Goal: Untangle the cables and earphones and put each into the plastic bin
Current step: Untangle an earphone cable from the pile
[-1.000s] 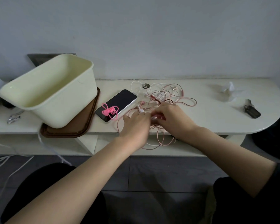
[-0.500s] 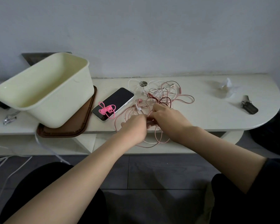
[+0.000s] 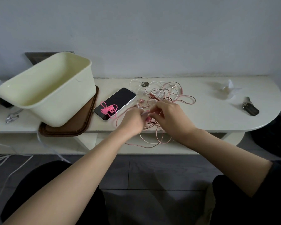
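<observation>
There was one plastic bin (image 3: 63, 111), one brown tray (image 3: 81, 125) and one phone (image 3: 120, 98) on one table (image 3: 201, 117). One bright pink cable bundle (image 3: 108, 109) lay wound up. One tangle of cables (image 3: 162, 93) held white, pink and dark red strands, too knotted to count apart. Two hands were in view, the left hand (image 3: 133, 120) and the right hand (image 3: 172, 116). There was also one crumpled wrapper (image 3: 225, 89), one bunch of keys (image 3: 250, 108) and one small metal clip (image 3: 10, 116).
</observation>
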`<state>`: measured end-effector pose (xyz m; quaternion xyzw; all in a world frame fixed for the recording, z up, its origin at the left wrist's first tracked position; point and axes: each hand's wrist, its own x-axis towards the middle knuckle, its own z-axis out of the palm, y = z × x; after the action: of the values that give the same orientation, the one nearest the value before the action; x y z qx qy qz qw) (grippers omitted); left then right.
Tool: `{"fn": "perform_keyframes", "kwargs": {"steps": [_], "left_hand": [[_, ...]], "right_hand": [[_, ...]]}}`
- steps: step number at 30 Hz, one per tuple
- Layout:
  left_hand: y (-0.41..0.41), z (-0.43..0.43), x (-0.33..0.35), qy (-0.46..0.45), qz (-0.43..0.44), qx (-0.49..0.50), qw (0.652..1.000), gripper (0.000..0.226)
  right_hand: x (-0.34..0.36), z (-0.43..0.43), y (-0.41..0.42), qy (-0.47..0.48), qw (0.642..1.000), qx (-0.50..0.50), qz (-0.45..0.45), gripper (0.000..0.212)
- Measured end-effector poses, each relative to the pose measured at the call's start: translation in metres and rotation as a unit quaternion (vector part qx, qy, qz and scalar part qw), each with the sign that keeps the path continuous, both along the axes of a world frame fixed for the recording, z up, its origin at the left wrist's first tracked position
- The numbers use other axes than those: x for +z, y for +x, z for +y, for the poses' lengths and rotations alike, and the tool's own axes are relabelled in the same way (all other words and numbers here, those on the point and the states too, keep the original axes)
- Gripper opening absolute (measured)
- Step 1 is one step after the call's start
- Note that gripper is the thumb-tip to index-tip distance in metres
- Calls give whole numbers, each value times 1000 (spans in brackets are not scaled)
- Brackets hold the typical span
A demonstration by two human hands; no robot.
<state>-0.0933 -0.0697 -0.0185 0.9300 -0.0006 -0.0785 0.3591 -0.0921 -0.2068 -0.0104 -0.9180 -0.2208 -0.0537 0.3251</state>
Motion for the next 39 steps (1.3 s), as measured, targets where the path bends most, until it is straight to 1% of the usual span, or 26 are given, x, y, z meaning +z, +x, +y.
{"fn": "perform_keyframes", "kwargs": {"steps": [2, 6, 8, 10, 13, 16, 18, 20, 22, 24, 26, 29, 31, 33, 36, 38, 39], "left_hand": [[1, 0, 3, -39, 1, 18, 999, 42], [-1, 0, 9, -115, 43, 52, 991, 36], [-1, -1, 12, -151, 65, 50, 985, 34], [-2, 0, 15, -173, 79, 30, 981, 33], [-4, 0, 19, -202, 108, -11, 973, 30], [-7, 3, 21, -177, 126, -72, 973, 31], [-8, 4, 22, -153, 140, -122, 971, 32], [-11, 4, 20, -99, 162, -171, 967, 31], [-14, 1, 15, -35, 187, -200, 961, 30], [-17, -4, 9, -4, 207, -197, 958, 30], [-17, -7, 5, -2, 213, -175, 961, 33], [-15, -8, 5, -22, 202, -122, 971, 36], [-10, -6, 5, -45, 188, -79, 978, 37], [-5, -4, 3, -75, 174, -28, 981, 38], [0, -4, 5, -137, 138, 29, 980, 41], [0, -5, 10, -196, 123, 56, 971, 37], [-1, -6, 12, -205, 117, 62, 970, 36]], "right_hand": [[2, 1, -2, 41, 999, -14, 24, 9], [1, -2, -2, 71, 992, -52, 93, 7], [0, -4, 2, 78, 986, -63, 131, 9], [-3, -8, 7, 81, 980, -65, 171, 11], [-6, -12, 13, 78, 969, -58, 225, 20], [-8, -16, 14, 128, 943, -46, 302, 15], [-7, -21, 16, 152, 933, -37, 323, 9], [-3, -26, 18, 160, 933, -27, 323, 5], [1, -27, 19, 169, 933, -13, 317, 5], [4, -24, 17, 148, 947, 11, 286, 13], [5, -18, 13, 103, 966, 30, 234, 22], [7, -10, 8, 87, 980, 31, 178, 29], [10, -9, 5, 103, 981, 26, 160, 30], [11, -9, 2, 142, 977, 16, 159, 27], [9, -9, 0, 200, 966, -36, 163, 27], [5, -8, -1, 228, 954, -68, 182, 23], [4, -8, -2, 245, 944, -80, 204, 22]]}}
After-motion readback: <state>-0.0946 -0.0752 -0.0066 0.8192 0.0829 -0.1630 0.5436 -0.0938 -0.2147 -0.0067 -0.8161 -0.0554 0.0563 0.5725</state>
